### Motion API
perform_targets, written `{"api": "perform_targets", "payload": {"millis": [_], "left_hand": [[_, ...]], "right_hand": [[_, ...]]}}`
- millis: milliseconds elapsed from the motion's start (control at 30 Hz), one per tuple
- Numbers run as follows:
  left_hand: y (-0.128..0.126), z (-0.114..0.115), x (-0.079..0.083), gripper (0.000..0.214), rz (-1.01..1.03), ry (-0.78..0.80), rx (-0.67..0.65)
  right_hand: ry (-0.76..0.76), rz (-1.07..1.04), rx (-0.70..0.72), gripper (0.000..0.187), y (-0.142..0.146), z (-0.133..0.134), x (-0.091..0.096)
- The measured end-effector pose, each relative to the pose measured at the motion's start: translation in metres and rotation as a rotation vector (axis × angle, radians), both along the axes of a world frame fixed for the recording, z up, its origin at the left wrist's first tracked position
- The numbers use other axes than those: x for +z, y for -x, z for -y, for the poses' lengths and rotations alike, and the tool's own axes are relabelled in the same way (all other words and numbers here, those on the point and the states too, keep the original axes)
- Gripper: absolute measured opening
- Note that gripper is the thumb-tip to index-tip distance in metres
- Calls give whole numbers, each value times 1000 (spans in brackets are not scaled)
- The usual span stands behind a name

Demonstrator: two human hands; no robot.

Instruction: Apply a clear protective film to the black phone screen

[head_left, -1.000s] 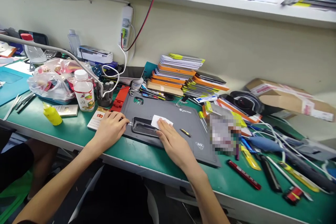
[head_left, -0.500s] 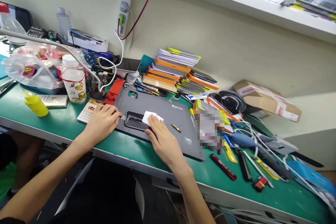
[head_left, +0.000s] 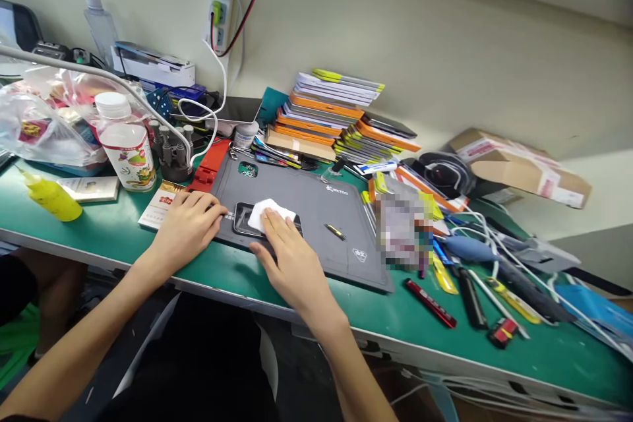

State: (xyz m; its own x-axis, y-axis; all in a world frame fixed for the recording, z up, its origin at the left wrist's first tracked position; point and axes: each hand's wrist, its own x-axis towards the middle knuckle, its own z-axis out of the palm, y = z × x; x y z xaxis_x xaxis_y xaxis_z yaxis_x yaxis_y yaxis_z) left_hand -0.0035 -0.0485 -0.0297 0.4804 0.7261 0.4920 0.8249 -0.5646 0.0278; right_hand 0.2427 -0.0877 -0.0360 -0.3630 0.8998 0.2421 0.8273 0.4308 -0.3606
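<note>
A smartphone [head_left: 241, 216] with a dark, glossy face lies on the grey work mat [head_left: 297, 191]. My right hand [head_left: 291, 257] presses a folded white wipe [head_left: 262, 211] onto it, fingers extended together and thumb out to the side. The wipe covers the middle of the phone. My left hand [head_left: 190, 224] rests at the mat's left edge, fingers loosely bent, with nothing visible in it. Its fingertips are close to the phone's left end; I cannot tell whether they touch. Beside that hand lies a white cigarette pack [head_left: 157, 206]. A small brass-coloured tool [head_left: 335, 231] lies on the mat.
Behind the mat are stacked orange and grey boxes [head_left: 326, 112]. A bottle [head_left: 127, 148], a yellow squeeze bottle [head_left: 54, 198] and a plastic bag [head_left: 54, 125] stand left. To the right are a red pen-like tool [head_left: 430, 303], a blue blower [head_left: 465, 248], cables and a cardboard box [head_left: 524, 165].
My right hand has moved left with the wipe, from the phone's right end to its middle. My left hand stays beside the phone. The camera view has shifted slightly.
</note>
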Motion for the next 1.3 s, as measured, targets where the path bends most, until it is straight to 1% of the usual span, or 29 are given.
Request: {"api": "perform_targets", "payload": {"millis": [67, 133, 200, 267, 333, 400, 467, 533, 600, 667, 767, 833, 900, 967, 1033, 1133, 1200, 1300], "left_hand": [[-1, 1, 0, 22, -5, -2, -1], [-1, 2, 1, 21, -20, -17, 0], [-1, 2, 3, 22, -31, -27, 2], [-1, 2, 4, 21, -31, -35, 5], [0, 0, 4, 21, -30, -43, 4], [1, -1, 4, 21, -37, -45, -1], [1, -2, 3, 22, -45, -37, -4], [2, -2, 4, 22, -51, -32, -5], [3, -2, 4, 22, -57, -33, -5], [3, -3, 5, 23, -64, -36, -11], [2, -5, 7, 23, -46, -39, -5], [1, -5, 8, 23, -34, -43, 3], [0, -5, 8, 23, -39, -54, -3], [-1, -5, 8, 23, -43, -62, -11], [-2, -5, 8, 22, -37, -62, -7], [-3, -4, 8, 21, -24, -54, 6], [-3, -3, 8, 21, -20, -49, 6], [-4, -3, 7, 21, -33, -42, -2]], "right_hand": [[-27, -9, 20, 74, -1, 13, -3], [-35, -20, 41, 68, -1, 14, -2], [-22, -16, 51, 66, 4, 1, 2], [0, 20, 54, 73, 14, -16, 7], [-2, 48, 43, 78, 26, -26, 10], [-32, 64, 27, 81, 36, -21, 9], [-73, 68, 23, 86, 43, -9, 6], [-91, 72, 30, 87, 48, -1, 6], [-82, 80, 45, 83, 52, -3, 9], [-69, 92, 53, 78, 57, -12, 13], [-97, 99, 28, 81, 61, -14, 15], [-113, 97, 17, 84, 56, -4, 12], [-117, 94, 4, 84, 42, 9, 9], [-110, 88, -35, 78, 20, 17, 6], [-89, 70, -81, 72, -4, 19, 5], [-52, 28, -105, 66, -32, 24, 3], [-53, 8, -132, 63, -40, 31, 0], [-52, -23, -140, 58, -44, 39, -3]]}}
